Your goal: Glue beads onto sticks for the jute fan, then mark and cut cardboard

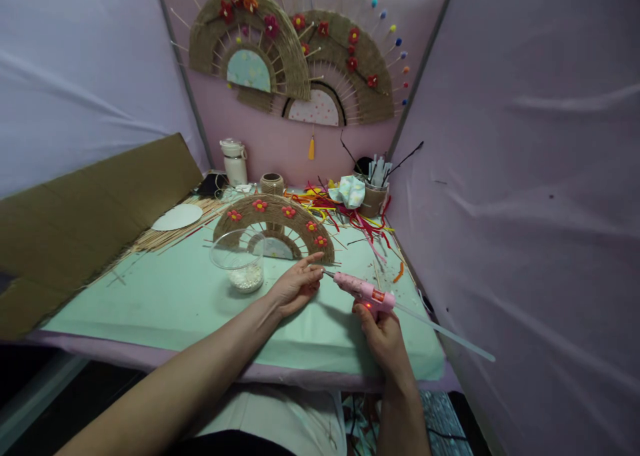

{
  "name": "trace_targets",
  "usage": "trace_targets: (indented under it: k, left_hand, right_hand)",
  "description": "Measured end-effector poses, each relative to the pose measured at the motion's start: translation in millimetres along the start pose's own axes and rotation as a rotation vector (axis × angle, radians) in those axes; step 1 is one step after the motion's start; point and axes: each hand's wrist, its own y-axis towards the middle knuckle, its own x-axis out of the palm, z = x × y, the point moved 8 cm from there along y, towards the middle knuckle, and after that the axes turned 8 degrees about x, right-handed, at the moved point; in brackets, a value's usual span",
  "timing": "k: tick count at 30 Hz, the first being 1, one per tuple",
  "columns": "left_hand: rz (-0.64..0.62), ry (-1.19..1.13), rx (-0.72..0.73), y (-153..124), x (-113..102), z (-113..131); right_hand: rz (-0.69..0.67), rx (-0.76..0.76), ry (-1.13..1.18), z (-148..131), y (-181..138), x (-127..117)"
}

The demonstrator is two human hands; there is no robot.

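Right hand (383,329) wraps its fingers round a pink glue gun (361,288), above the worktop (165,309) near its front edge. Left hand (297,285) at the gun's tip, fingers partly curled; cannot tell if pinching. Farther: clear cup (220,261) of white beads (247,280), then flowered fan (274,209) nearer back edge.

Pale lilac cloth, creased in places, covers the left wall (90,49) and right wall (525,196). The back wall (260,139) is pink, with a grey strip (183,74) down each corner. The worktop (165,313) wears mint cloth. The light is dim.
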Motion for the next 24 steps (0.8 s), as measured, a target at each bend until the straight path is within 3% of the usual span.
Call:
trace_targets:
  k: [24]
  left_hand:
    - [0.006, -0.002, -0.006, -0.2, -0.4, -0.6]
  right_hand:
    - [-0.002, -0.025, -0.009, -0.6, 0.2, 0.6]
